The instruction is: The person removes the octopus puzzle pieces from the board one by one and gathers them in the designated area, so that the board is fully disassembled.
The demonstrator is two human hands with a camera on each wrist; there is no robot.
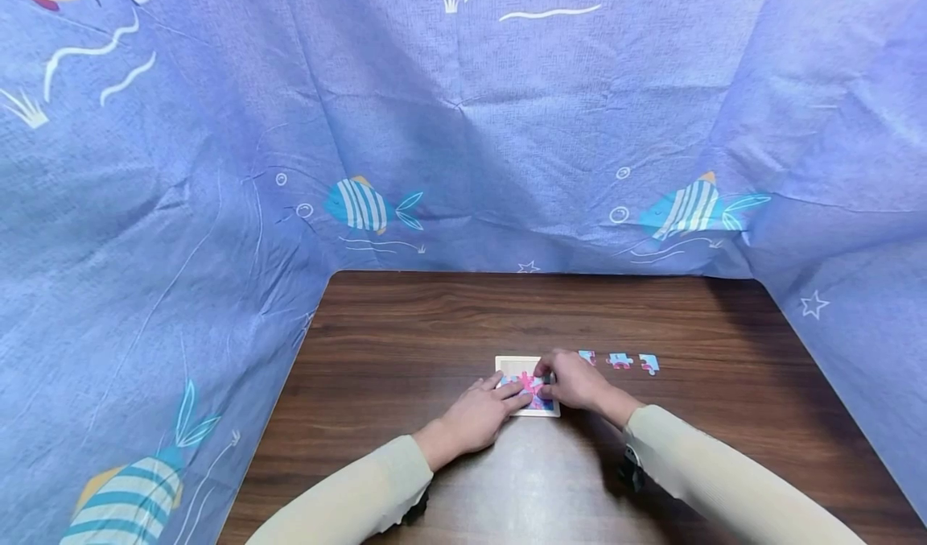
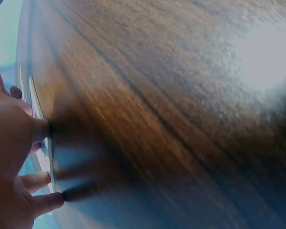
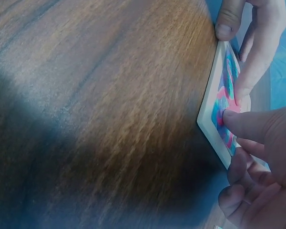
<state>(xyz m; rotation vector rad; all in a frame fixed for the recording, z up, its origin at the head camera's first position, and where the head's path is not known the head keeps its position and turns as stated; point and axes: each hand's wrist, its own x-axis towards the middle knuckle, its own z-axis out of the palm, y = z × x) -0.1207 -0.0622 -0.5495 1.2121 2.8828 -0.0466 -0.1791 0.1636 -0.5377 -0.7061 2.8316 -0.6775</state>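
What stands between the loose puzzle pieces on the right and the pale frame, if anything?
In the head view, the right hand does: it reaches over the right side of the pale frame, beside the nearest loose piece. Nothing else visible blocks the way.

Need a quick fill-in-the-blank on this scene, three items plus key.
1. The number of loose pieces on the table, to the right of the tray, is ____.
2. The hand nearest those pieces is the person's ____ one.
3. The striped animals printed on the cloth are ____.

Missing words: three; right; fish.
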